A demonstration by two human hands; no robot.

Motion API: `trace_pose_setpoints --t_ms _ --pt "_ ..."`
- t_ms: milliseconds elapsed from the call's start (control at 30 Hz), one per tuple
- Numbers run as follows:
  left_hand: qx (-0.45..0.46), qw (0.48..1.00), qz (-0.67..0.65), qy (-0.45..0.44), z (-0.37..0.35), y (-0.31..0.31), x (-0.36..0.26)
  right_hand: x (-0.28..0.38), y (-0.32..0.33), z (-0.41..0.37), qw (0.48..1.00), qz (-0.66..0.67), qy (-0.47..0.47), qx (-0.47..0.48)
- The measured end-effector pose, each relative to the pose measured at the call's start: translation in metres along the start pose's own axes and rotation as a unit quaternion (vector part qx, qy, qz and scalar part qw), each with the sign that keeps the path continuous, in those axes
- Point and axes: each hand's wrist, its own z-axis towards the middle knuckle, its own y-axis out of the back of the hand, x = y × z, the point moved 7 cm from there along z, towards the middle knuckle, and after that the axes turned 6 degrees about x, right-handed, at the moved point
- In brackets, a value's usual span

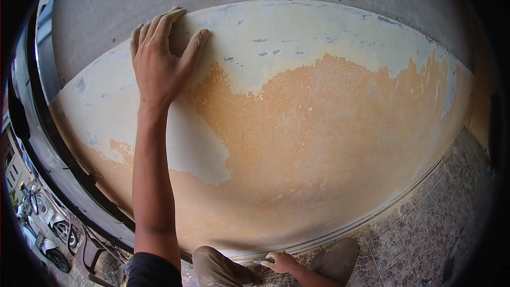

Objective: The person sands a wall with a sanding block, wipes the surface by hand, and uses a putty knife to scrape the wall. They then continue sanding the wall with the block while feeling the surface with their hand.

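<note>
My left hand presses flat against the wall, fingers spread, dusted with white powder, at the upper edge of the pale painted band. My left arm stretches up from the bottom of the view. My right hand is low, by the base of the wall between my knees, closed around a small tool with a pale tip; only a short part of it shows. The wall has a large orange patch where pale paint is gone, with whitish paint left on the left and top.
Grey plaster lies above the painted band. A patterned tile floor runs along the right bottom. A dark metal frame borders the wall on the left, with parked motorbikes beyond it.
</note>
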Motion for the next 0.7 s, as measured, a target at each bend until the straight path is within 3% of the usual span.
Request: trace_pose_setpoints --t_ms 467,700 --pt "0.050 0.998 0.000 0.029 0.002 -0.003 -0.005 0.017 0.014 -0.005 0.995 -0.006 0.065 -0.070" --pt "0.057 0.997 0.026 0.055 0.000 -0.007 0.004 0.025 0.021 -0.010 0.997 0.011 0.052 -0.053"
